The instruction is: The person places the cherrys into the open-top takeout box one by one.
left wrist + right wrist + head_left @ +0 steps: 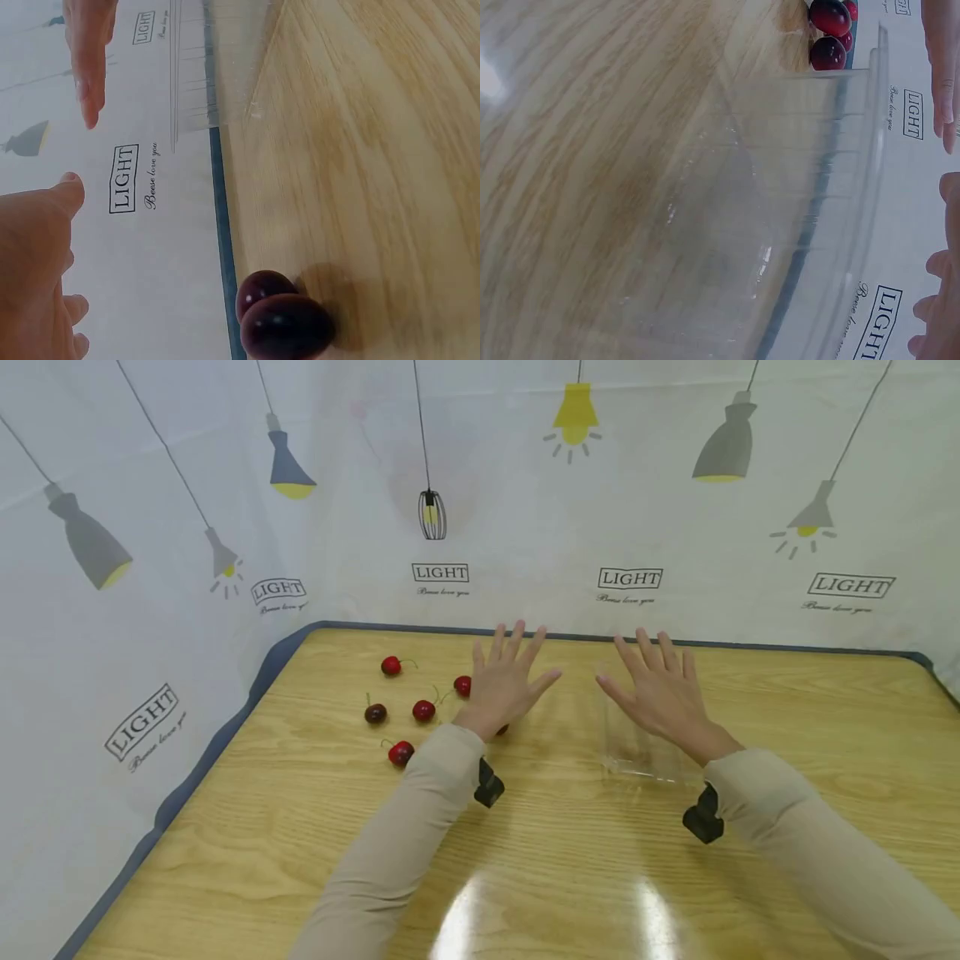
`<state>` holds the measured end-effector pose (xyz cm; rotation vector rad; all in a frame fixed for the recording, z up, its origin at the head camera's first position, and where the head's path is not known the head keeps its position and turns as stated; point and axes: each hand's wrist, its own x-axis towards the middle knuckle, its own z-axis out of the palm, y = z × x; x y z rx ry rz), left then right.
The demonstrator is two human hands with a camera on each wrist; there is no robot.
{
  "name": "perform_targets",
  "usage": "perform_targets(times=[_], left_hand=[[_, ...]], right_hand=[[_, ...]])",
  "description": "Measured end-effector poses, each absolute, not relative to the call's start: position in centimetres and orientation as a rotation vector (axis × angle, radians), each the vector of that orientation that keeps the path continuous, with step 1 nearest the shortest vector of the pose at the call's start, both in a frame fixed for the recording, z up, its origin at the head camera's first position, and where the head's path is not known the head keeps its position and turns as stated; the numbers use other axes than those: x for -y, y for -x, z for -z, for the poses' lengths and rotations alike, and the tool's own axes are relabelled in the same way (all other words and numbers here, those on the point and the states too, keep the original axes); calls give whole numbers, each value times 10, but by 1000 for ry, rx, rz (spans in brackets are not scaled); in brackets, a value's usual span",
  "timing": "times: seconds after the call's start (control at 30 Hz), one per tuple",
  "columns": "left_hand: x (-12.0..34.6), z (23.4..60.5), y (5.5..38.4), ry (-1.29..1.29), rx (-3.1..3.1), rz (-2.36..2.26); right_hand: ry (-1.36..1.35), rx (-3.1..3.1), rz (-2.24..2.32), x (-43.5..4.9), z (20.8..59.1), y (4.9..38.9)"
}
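My left hand (506, 683) is held over the table, fingers straight and spread, with nothing in its grasp. Beneath and to its left lie several dark red cherries (423, 710), some with stems. Part of one cherry (502, 729) is hidden by the wrist. Two dark cherries (287, 327) show close up in the left wrist view, one overlapping the other. My right hand (663, 693), also spread and holding nothing, hovers over a clear plastic box (637, 768). In the right wrist view the box (877, 150) appears open-topped, below the fingers.
The wooden table (300, 843) has a dark blue edge along its back and left side. Right behind it hangs a white cloth (510, 510) printed with lamps and the word LIGHT. A small black device (489, 783) is strapped at each wrist.
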<state>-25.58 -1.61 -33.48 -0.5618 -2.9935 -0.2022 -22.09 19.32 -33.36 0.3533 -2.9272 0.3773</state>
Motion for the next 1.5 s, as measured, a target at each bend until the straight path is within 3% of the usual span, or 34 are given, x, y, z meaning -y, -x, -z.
perform_targets(times=[0.9, 1.5], left_hand=[[69, 334, 251, 605, 3042, 268], [115, 330, 229, 659, 3004, 279]], right_hand=[[-358, 2923, -624, -244, 339, 194], [-341, 2962, -762, -263, 350, 172]])
